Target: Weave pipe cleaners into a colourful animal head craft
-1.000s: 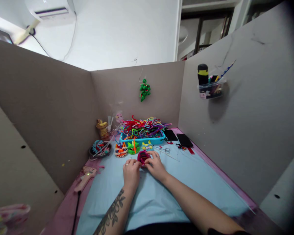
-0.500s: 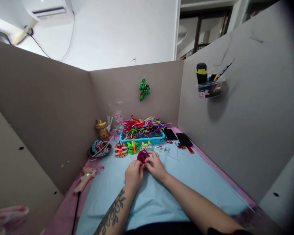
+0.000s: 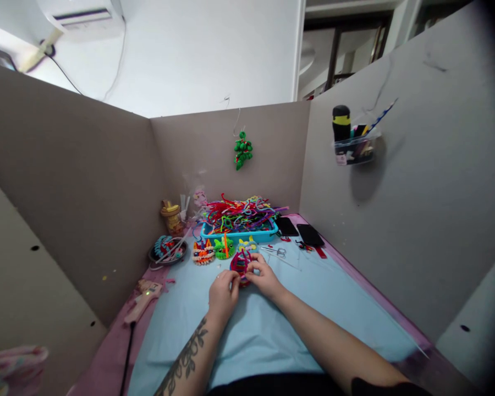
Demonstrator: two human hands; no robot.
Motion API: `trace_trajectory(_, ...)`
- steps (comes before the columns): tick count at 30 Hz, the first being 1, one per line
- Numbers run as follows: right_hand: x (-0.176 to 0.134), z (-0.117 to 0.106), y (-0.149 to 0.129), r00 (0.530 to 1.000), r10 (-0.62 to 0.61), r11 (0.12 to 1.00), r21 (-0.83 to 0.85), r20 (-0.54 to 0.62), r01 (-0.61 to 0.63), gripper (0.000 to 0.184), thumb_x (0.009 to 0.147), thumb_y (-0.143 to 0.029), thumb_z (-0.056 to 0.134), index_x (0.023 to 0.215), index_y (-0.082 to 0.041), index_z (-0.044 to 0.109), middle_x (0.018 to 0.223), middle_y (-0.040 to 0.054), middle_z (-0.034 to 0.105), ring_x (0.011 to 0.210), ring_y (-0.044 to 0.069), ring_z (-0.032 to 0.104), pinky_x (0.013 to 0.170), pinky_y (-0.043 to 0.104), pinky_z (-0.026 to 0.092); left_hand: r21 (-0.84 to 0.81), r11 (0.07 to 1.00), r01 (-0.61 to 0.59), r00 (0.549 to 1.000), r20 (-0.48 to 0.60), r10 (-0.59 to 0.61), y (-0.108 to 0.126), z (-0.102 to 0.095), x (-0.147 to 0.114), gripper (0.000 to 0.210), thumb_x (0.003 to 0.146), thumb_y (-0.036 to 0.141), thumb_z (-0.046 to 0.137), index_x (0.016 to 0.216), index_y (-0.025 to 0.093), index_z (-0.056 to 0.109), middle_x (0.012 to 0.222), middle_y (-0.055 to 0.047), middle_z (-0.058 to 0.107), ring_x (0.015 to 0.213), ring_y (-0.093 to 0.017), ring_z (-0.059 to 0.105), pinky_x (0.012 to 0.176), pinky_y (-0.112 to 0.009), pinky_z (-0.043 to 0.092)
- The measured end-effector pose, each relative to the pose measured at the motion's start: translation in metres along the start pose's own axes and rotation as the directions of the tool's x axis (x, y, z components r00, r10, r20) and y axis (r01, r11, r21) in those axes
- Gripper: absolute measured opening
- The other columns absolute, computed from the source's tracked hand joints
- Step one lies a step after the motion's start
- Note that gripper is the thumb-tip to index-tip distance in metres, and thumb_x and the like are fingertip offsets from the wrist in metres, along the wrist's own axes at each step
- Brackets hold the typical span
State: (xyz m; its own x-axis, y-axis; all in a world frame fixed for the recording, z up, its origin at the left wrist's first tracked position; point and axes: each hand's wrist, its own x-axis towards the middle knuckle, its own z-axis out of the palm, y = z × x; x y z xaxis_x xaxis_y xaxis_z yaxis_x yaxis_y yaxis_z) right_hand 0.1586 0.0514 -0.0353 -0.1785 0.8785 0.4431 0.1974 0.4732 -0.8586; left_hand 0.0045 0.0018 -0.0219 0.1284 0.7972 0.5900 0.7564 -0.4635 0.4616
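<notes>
Between my hands is a small round piece of bent pipe cleaners (image 3: 240, 265), dark pink and red with some blue, with loose ends sticking up. My left hand (image 3: 224, 292) pinches its near left edge with thumb and fingers. From the right, my right hand (image 3: 264, 278) grips the same piece, fingers curled around its side. Just beyond stand an orange-and-white pipe cleaner figure (image 3: 203, 253), a green one (image 3: 224, 248) with an orange strip, and a blue-and-yellow one (image 3: 247, 245).
A blue tray (image 3: 264, 237) heaped with pipe cleaners stands at the back. Scissors (image 3: 279, 252) and two black phones (image 3: 310, 235) lie right of it. At left are a dark bowl (image 3: 181, 254) and a pink glue gun (image 3: 145, 300). Grey partitions (image 3: 231, 181) enclose the table.
The pipe cleaner piece has tilted, showing more of its red and blue side. My left hand has shifted slightly left and down; my right hand keeps its place on the piece.
</notes>
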Motion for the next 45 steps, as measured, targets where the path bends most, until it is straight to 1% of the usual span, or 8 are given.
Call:
trace_trajectory(9,0.000,-0.004,-0.005,0.994,-0.078,0.996,-0.034,0.079,0.081,0.008,0.073,-0.015,0.054,0.067,-0.018,0.059,0.103,0.0058,0.048,0.103,0.020,0.051,0.094,0.033,0.039,-0.051,0.996,0.078,0.994,-0.075,-0.082,-0.008,-0.002,0.000,0.015,0.085,0.028,0.046,0.079,0.019,0.057,0.075,-0.002,0.060,0.072,-0.015,0.056,0.067,-0.027,0.044)
trace_trajectory(14,0.001,-0.010,-0.008,0.987,-0.111,0.992,-0.053,0.121,0.118,0.010,0.071,-0.011,0.054,0.066,-0.018,0.058,0.104,0.0054,0.048,0.102,0.020,0.052,0.094,0.034,0.039,-0.088,0.990,0.110,0.991,-0.067,-0.116,-0.012,-0.002,0.002,0.023,0.083,0.029,0.049,0.101,0.018,0.058,0.075,-0.002,0.060,0.067,-0.015,0.056,0.066,-0.029,0.046)
trace_trajectory(22,0.004,-0.018,-0.011,0.971,-0.162,0.980,-0.086,0.175,0.179,0.010,0.073,-0.011,0.053,0.067,-0.018,0.057,0.108,0.0062,0.049,0.109,0.020,0.049,0.098,0.036,0.036,-0.103,0.994,0.027,0.999,0.021,-0.025,-0.012,-0.005,0.003,0.022,0.086,0.026,0.044,0.079,0.018,0.063,0.076,-0.004,0.058,0.072,-0.015,0.055,0.069,-0.028,0.044)
trace_trajectory(30,0.001,-0.011,-0.012,0.981,-0.176,0.983,-0.039,0.078,0.180,0.008,0.075,-0.015,0.051,0.069,-0.018,0.055,0.106,0.0068,0.046,0.100,0.020,0.051,0.086,0.033,0.045,-0.144,0.988,0.052,0.996,-0.070,-0.062,-0.001,-0.007,0.005,0.027,0.087,0.027,0.041,0.065,0.018,0.053,0.067,-0.001,0.050,0.066,-0.014,0.051,0.063,-0.026,0.041)
trace_trajectory(34,0.001,-0.010,-0.009,0.983,-0.169,0.984,-0.037,0.075,0.172,0.008,0.075,-0.015,0.052,0.069,-0.019,0.055,0.103,0.0065,0.046,0.098,0.019,0.052,0.086,0.033,0.045,-0.093,0.995,0.046,0.998,-0.049,-0.051,-0.004,-0.005,0.005,0.025,0.087,0.027,0.040,0.068,0.019,0.053,0.069,-0.002,0.050,0.067,-0.015,0.052,0.063,-0.026,0.042)
trace_trajectory(37,-0.001,-0.009,-0.009,0.988,-0.156,0.985,-0.069,0.023,0.157,0.007,0.074,-0.016,0.054,0.078,-0.020,0.057,0.109,0.0069,0.047,0.107,0.021,0.049,0.089,0.035,0.043,-0.033,0.997,0.071,0.996,-0.058,-0.073,-0.005,-0.001,0.004,0.024,0.087,0.026,0.039,0.071,0.019,0.055,0.073,-0.003,0.052,0.071,-0.016,0.053,0.064,-0.027,0.043)
trace_trajectory(40,-0.003,-0.008,-0.012,0.973,-0.231,0.962,-0.152,-0.014,0.226,0.011,0.074,-0.016,0.056,0.083,-0.021,0.060,0.120,0.0081,0.044,0.117,0.024,0.043,0.097,0.041,0.037,0.017,0.996,0.088,0.994,-0.067,-0.086,-0.003,0.001,0.003,0.023,0.088,0.026,0.037,0.075,0.019,0.055,0.075,-0.003,0.053,0.073,-0.017,0.054,0.066,-0.028,0.043)
trace_trajectory(45,-0.005,-0.007,-0.016,0.932,-0.360,0.874,-0.333,0.041,0.353,0.013,0.077,-0.018,0.058,0.082,-0.024,0.067,0.132,0.0052,0.040,0.122,0.026,0.036,0.102,0.046,0.030,0.056,0.997,0.046,0.998,-0.047,-0.044,0.003,0.002,0.002,0.021,0.088,0.024,0.037,0.078,0.020,0.056,0.077,-0.003,0.055,0.071,-0.016,0.056,0.064,-0.026,0.044)
